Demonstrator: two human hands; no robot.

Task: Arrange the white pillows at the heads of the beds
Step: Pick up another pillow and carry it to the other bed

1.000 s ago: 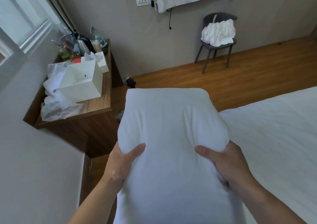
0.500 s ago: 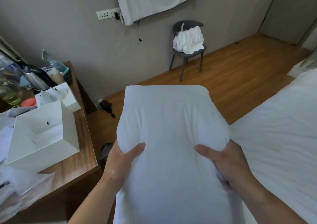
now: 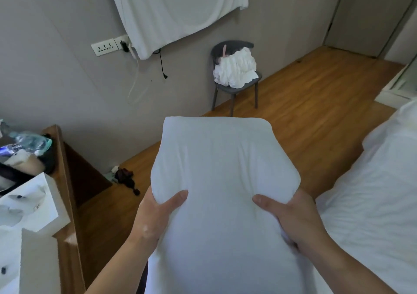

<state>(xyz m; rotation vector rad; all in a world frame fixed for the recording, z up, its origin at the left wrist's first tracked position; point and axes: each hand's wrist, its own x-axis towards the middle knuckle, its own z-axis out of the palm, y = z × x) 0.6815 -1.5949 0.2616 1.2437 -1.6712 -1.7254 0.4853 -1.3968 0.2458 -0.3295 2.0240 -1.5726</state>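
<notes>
I hold a white pillow [image 3: 223, 181] out in front of me, lengthwise, above the floor. My left hand [image 3: 155, 217] grips its left side with the thumb pressed on top. On the other side my right hand [image 3: 291, 219] clasps it the same way. A bed with white sheets [image 3: 370, 203] lies to the right, its near edge beside the pillow. The pillow's lower end runs out of view at the bottom.
A wooden desk [image 3: 65, 203] at the left carries white paper bags, bottles and a kettle. A dark chair [image 3: 234, 86] with crumpled white linen stands against the grey wall. A white cloth [image 3: 178, 12] hangs on the wall beside a socket strip. Dark items [image 3: 127, 176] lie on the wooden floor.
My view has swung to the right: the desk slid off to the left, and the chair and a doorway came into view. Both hands keep the same grip on the pillow.
</notes>
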